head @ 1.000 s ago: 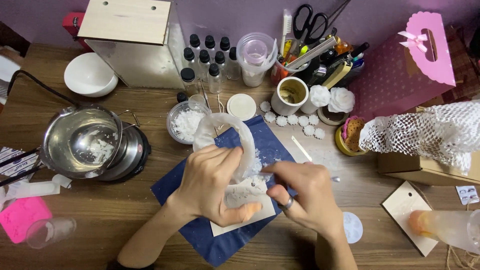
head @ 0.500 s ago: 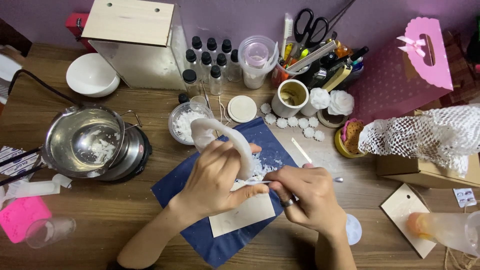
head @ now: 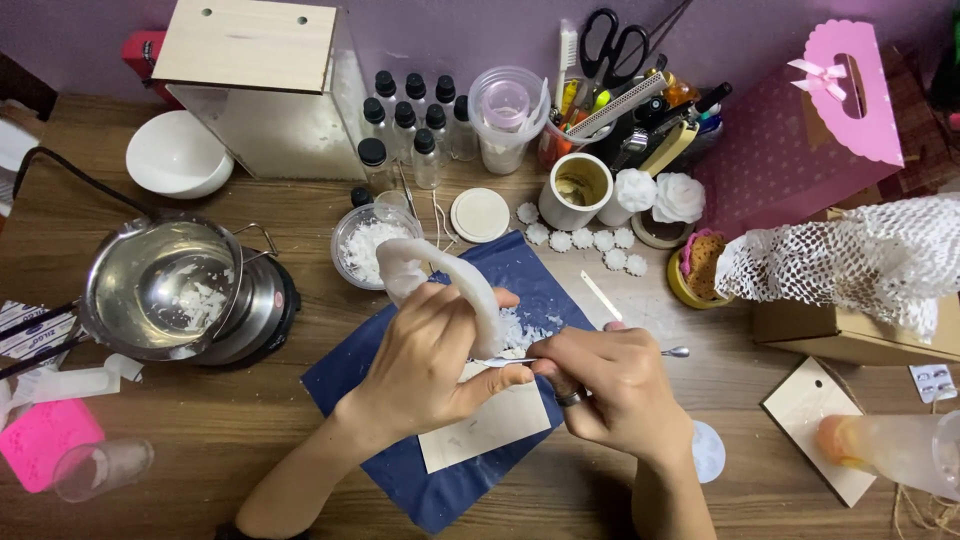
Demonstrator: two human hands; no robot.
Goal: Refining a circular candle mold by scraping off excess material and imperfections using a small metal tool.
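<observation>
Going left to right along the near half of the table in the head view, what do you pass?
Pink mould → clear cup lying on its side → steel pot → left hand → right hand → wooden tag → clear bottle with orange end.

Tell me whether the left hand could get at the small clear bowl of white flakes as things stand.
Probably yes. The left hand holds a white mold just in front of the bowl of flakes, with nothing between them, but its grip is occupied and would have to let go first.
</observation>
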